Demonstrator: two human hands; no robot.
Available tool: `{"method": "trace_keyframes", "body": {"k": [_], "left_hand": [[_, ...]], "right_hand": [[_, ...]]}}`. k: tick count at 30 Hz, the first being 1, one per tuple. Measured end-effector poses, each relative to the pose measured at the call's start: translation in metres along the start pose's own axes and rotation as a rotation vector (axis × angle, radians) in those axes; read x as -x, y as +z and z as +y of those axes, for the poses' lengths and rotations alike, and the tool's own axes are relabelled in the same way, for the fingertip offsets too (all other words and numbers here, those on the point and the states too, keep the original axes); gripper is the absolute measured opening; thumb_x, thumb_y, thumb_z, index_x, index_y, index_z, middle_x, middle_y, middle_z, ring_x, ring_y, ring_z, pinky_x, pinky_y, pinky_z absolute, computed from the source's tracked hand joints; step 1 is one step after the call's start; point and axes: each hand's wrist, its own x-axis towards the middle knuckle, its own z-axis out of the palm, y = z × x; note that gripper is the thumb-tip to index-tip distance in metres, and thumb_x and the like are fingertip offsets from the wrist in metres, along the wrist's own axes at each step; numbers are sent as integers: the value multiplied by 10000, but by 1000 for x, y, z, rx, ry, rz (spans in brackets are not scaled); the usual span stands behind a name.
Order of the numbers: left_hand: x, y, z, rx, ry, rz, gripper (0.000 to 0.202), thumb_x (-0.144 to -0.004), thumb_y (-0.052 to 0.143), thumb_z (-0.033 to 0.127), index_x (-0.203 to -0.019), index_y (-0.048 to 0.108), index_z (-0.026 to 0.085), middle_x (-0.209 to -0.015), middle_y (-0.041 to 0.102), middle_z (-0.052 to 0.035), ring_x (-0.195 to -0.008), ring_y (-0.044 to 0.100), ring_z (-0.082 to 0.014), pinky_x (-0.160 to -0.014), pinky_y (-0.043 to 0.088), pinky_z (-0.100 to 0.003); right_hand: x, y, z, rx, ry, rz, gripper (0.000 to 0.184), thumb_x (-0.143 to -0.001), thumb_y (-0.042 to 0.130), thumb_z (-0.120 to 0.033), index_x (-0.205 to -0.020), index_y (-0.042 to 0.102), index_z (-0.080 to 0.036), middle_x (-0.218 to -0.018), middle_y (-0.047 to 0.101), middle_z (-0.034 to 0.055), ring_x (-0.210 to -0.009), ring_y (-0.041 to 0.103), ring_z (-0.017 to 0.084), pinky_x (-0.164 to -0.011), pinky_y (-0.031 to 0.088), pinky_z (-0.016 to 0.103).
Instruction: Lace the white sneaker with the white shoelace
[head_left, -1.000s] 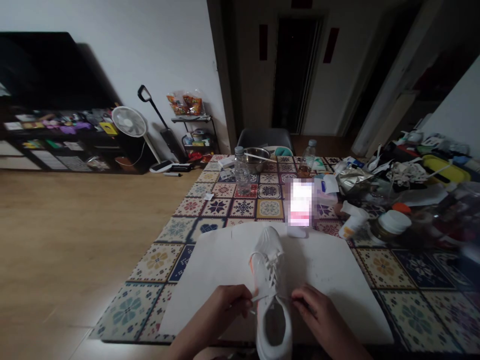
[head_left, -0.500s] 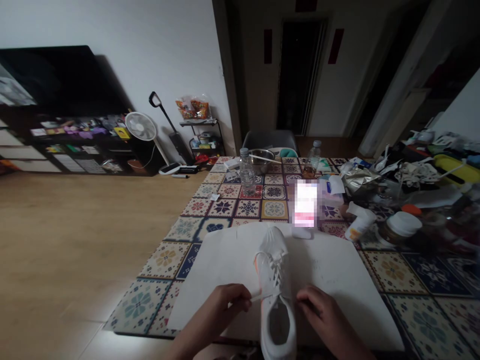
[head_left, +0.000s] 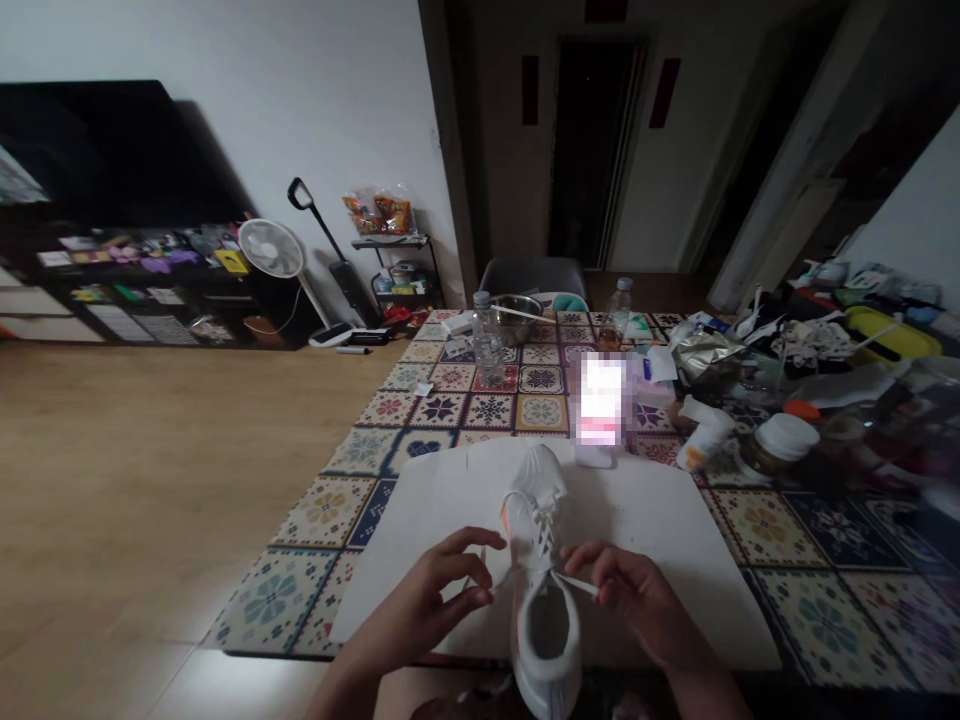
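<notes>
A white sneaker point(head_left: 541, 490) with an orange edge along its left side lies on a white sheet point(head_left: 420, 500), toe pointing away from me. Its white laces point(head_left: 544, 535) run criss-cross up the tongue. To the left of the shoe's opening, my left hand point(head_left: 450, 585) has its fingers spread, with a pale length of lace close by its fingertips. My right hand point(head_left: 626, 590), on the other side, pinches a lace end point(head_left: 576, 582) that stretches taut from the top of the lacing.
Just past the sheet stands a lit phone point(head_left: 601, 400), its screen blurred. Behind are a clear bottle point(head_left: 489, 345), a metal bowl point(head_left: 517, 318) and a second bottle point(head_left: 616, 315). Clutter crowds the right, including a white spray bottle point(head_left: 705, 435) and a white-lidded jar point(head_left: 784, 440).
My left hand has opened from its pinch on the left lace and risen slightly. My right hand has come up nearer the shoe and now draws a lace out to the right.
</notes>
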Motion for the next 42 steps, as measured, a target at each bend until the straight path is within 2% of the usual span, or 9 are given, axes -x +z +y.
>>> {"method": "trace_keyframes", "body": {"k": [3,7,10,15,18,24,30,35,42], "left_hand": [[-12,19,2,362,111,17,391,-874,619,531,-738,616,165,-1031,693,-123,-1044,625,-253,-958,452,-368],[-27,42,-4,539,-16,133,494,-777,685,628,-692,592,150,-706,601,-35,-706,561,-163,-741,458,-293],[-33,49,-8,540,1,189,498,-775,689,626,-677,600,146,-715,566,-32,-722,530,-160,-734,439,-284],[-29,45,-12,534,73,200,354,-841,670,471,-699,606,153,-1070,553,-88,-1017,514,-214,-904,420,-318],[-23,39,-14,521,-20,225,359,-836,611,451,-650,505,163,-931,524,-60,-841,476,-169,-748,416,-278],[-15,27,-15,398,-262,57,541,-795,560,693,-659,466,178,-597,398,40,-583,331,-109,-568,283,-245],[-16,19,-8,374,-85,-96,557,-774,629,694,-631,558,160,-698,511,-7,-675,456,-135,-669,386,-260],[-24,34,-5,485,43,1,488,-796,668,619,-645,592,161,-956,633,-95,-938,575,-224,-869,447,-351],[-40,59,-12,575,9,270,396,-767,753,523,-683,656,148,-697,617,-36,-700,568,-160,-694,464,-283]], "right_hand": [[-12,17,0,-192,6,42,450,-700,754,-639,-663,602,-217,-739,716,50,-895,673,248,-914,484,405],[-21,28,2,-293,52,182,401,-673,809,-558,-655,629,-200,-632,639,6,-600,567,145,-608,461,269],[-22,30,2,-273,53,207,392,-672,818,-533,-649,639,-185,-648,626,1,-560,530,116,-564,425,245],[-19,33,0,-228,18,192,389,-710,794,-538,-658,642,-183,-649,615,-9,-576,529,109,-597,424,242],[-18,34,-1,-230,30,193,398,-721,776,-553,-669,616,-192,-644,615,-7,-589,534,122,-606,436,252],[-17,35,-5,-239,36,180,410,-715,769,-567,-668,590,-201,-652,618,-5,-601,540,132,-622,455,267],[-18,35,-8,-268,35,177,404,-696,792,-555,-655,594,-206,-657,623,-13,-580,530,123,-610,449,265],[-18,33,-4,-268,7,176,339,-709,802,-517,-684,665,-208,-687,641,-12,-607,562,122,-638,470,263],[-22,33,-1,-36,-89,215,223,-803,737,-436,-760,729,-218,-762,641,-5,-630,584,120,-642,496,265]]}}
